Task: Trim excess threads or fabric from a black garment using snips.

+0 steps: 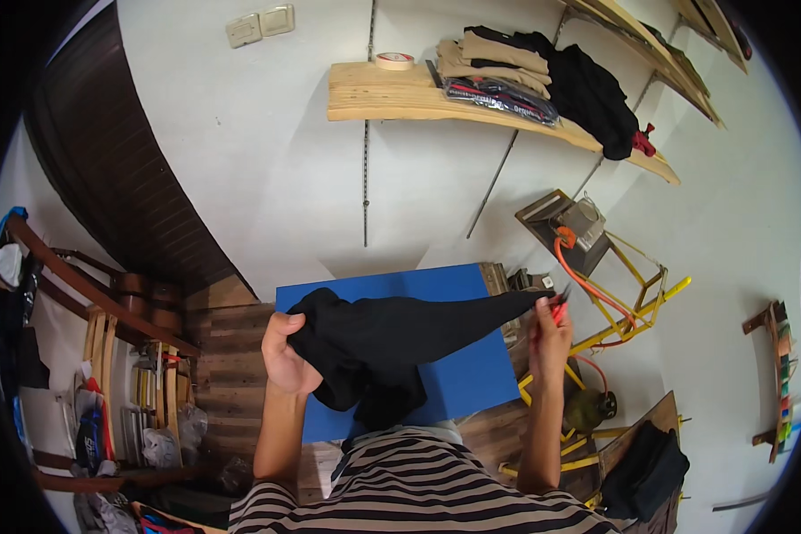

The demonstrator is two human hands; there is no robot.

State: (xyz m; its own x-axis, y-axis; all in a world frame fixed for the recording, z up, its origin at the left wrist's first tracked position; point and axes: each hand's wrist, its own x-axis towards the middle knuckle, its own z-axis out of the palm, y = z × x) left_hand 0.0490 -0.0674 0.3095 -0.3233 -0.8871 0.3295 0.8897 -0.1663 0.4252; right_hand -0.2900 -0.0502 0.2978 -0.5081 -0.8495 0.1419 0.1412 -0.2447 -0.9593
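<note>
A piece of black fabric (400,327), perhaps a garment, is stretched sideways in front of me over a blue tabletop (477,377). My left hand (290,357) grips its bunched left end, thumb on top. On the other side my right hand (549,337) pinches the narrow, pointed end of the fabric. Also in my right hand is a small red-handled cutting tool (559,311), probably thread snips or scissors, its dark tip pointing up and away. My fingers hide most of that tool. Lower folds of the fabric hang toward my striped shirt.
A wooden wall shelf (387,100) carries folded clothes (494,60) and a tape roll (394,61). Right of the table stand a yellow metal frame (621,320) with an orange hose (591,284) and a board holding black cloth (644,470). Cluttered shelving (100,334) is at left.
</note>
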